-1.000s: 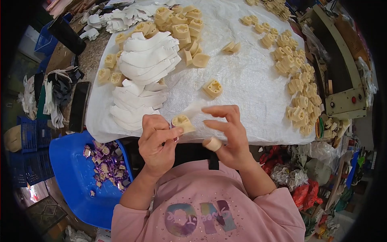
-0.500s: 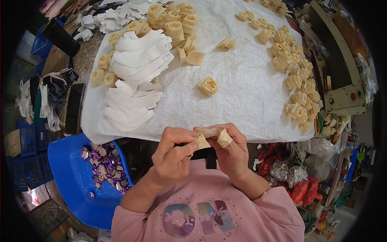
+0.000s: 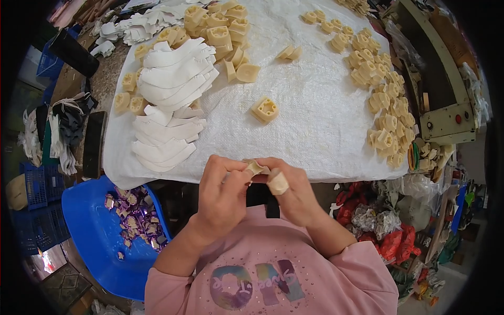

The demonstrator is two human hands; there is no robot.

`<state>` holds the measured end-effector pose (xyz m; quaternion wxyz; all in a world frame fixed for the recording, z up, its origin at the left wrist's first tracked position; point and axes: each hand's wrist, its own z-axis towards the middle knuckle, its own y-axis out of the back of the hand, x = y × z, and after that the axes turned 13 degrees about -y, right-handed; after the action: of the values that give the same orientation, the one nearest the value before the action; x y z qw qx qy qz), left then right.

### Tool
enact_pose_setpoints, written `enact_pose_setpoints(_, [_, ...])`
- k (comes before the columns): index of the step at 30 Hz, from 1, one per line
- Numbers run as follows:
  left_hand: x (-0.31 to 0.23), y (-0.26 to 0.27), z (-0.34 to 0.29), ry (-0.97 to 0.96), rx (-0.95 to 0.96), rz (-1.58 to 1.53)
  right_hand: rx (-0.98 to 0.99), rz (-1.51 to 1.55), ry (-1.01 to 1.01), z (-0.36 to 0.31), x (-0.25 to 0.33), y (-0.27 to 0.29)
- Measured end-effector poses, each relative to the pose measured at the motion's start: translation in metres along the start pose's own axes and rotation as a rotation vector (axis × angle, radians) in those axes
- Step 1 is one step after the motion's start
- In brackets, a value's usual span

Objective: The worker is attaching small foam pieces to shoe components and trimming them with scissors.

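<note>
Just off the near edge of the covered table, my left hand (image 3: 221, 189) pinches a small cream curved piece (image 3: 255, 167), which looks like a plastic shoe heel. My right hand (image 3: 298, 195) closes on its other side, and fingers partly hide the piece. A beige wrap (image 3: 278, 183) covers the right thumb. Beyond the hands, a single cream block with holes in its top (image 3: 265, 109) sits on the white woven sheet (image 3: 310, 136). Overlapping white curved cut pieces (image 3: 176, 73) lie to the left, beside a heap of cream blocks (image 3: 219, 34).
Many more cream blocks (image 3: 386, 100) line the table's right side. A blue tub (image 3: 89, 231) with shiny purple pieces (image 3: 139, 215) stands low at left. A dark phone (image 3: 95, 142) lies left of the sheet; a machine with a red button (image 3: 446, 123) is at right.
The wrapped right thumb has moved left and turned over the cream piece. The pale strip that spanned between my hands now shows less. Both hands keep hold.
</note>
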<state>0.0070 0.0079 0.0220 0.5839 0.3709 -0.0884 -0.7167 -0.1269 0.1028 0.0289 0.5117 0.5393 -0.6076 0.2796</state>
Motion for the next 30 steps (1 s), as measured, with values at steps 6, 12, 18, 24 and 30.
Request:
enact_pose_setpoints(6, [-0.003, -0.005, -0.004, 0.193, -0.222, -0.547, 0.431, 0.39, -0.107, 0.025, -0.002, 0.036])
enact_pose_setpoints(12, [0.004, -0.003, 0.0, -0.008, -0.054, -0.418, 0.455, 0.275, 0.03, 0.038, -0.002, 0.037])
enact_pose_setpoints(18, [-0.001, -0.005, 0.001, 0.259, -0.13, -0.494, 0.179, 0.015, 0.028, 0.035, -0.002, 0.028])
enact_pose_setpoints(24, [-0.002, -0.006, -0.003, 0.675, -0.448, -0.83, 0.204, 0.349, 0.215, 0.036, -0.012, 0.023])
enact_pose_setpoints(30, [-0.003, -0.02, -0.007, 0.644, -0.359, -0.932, -0.06, 0.001, 0.423, 0.029, -0.013, 0.007])
